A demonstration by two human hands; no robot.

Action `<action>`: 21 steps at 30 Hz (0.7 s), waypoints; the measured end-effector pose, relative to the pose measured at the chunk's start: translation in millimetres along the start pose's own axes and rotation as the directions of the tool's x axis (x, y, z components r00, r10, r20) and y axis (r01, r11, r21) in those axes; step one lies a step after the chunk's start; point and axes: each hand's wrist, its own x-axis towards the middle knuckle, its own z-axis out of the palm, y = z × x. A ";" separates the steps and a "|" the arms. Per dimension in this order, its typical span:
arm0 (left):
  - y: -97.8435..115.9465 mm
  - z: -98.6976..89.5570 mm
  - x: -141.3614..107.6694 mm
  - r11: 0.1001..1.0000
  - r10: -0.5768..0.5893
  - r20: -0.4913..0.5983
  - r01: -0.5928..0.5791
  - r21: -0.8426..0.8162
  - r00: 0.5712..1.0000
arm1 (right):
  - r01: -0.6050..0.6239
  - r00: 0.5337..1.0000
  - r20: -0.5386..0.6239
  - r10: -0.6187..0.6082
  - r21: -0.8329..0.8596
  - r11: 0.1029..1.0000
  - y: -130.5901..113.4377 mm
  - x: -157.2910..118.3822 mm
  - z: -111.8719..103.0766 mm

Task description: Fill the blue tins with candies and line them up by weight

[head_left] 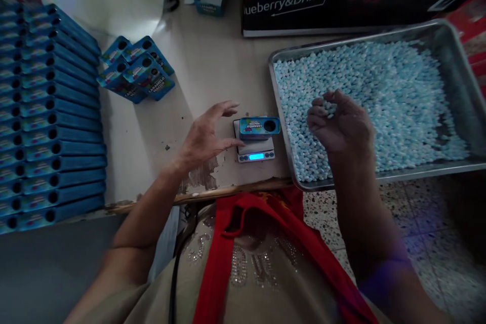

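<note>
1. Pale worktop (212,50), worn along its near edge, extends beneath and beyond the left hand (207,134).
2. Left hand: open, thumb and fingers well parted, nothing held. It is positioned just beside a small scale (246,152), apparently to steady what stands there; thumb contact cannot be confirmed.
3. Blue box (252,131) rests on the scale between the hands, its round opening toward the right hand (341,121). Placement presumably lets the lit display (256,157) register its weight.
4. Right hand: fingers curled, partly closed around several small blue-and-white pieces (329,108), likely cupped against spillage.
5. Metal tray (417,174), holding many such pieces, lies below the right hand and near the scale, seemingly to shorten reach.
6. Left of and beyond the left hand: loose boxes (148,78), then stacked boxes (64,126) in rows, openings aligned, probably for order.
7. Dark carton (341,5) stands beyond the tray.
</note>
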 end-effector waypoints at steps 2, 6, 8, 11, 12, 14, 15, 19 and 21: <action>2.2 7.2 3.8 0.999 -0.002 -0.004 0.002 -0.032 1.000 | 0.019 0.999 -0.038 -0.020 -0.033 0.999 -3.4 -1.1 4.1; 2.3 10.5 7.0 0.997 -0.010 0.012 0.011 -0.077 1.000 | 0.090 0.996 0.039 -0.081 -0.425 0.901 -10.8 -6.1 0.9; 1.4 9.8 7.2 0.996 -0.015 0.018 0.016 -0.092 1.000 | 0.145 0.988 0.132 -0.083 -0.590 0.794 -14.6 -6.0 -4.9; -0.3 11.2 7.3 0.993 -0.007 0.018 0.009 -0.114 1.000 | 0.160 0.981 0.186 -0.048 -0.654 0.739 -16.6 -3.0 -11.9; -1.0 12.7 7.5 0.993 -0.002 0.020 0.005 -0.119 1.000 | 0.136 0.984 0.178 -0.026 -0.637 0.759 -15.6 -2.0 -12.8; -2.5 16.4 7.8 0.992 0.009 0.024 -0.006 -0.129 1.000 | 0.054 0.986 0.163 0.036 -0.516 0.855 -11.3 -1.0 -12.2; -3.2 18.3 7.9 0.991 0.017 0.026 -0.013 -0.136 1.000 | 0.008 0.985 0.161 0.067 -0.422 0.907 -8.5 -1.1 -11.3; -4.0 22.9 7.4 0.988 0.018 0.024 -0.014 -0.156 1.000 | -0.032 0.999 0.017 0.040 -0.344 0.939 -0.4 -4.9 -9.8; -2.9 23.0 6.9 0.987 0.009 0.034 -0.004 -0.161 0.999 | -0.009 1.000 -0.031 -0.006 -0.459 0.889 -1.2 -8.2 -11.2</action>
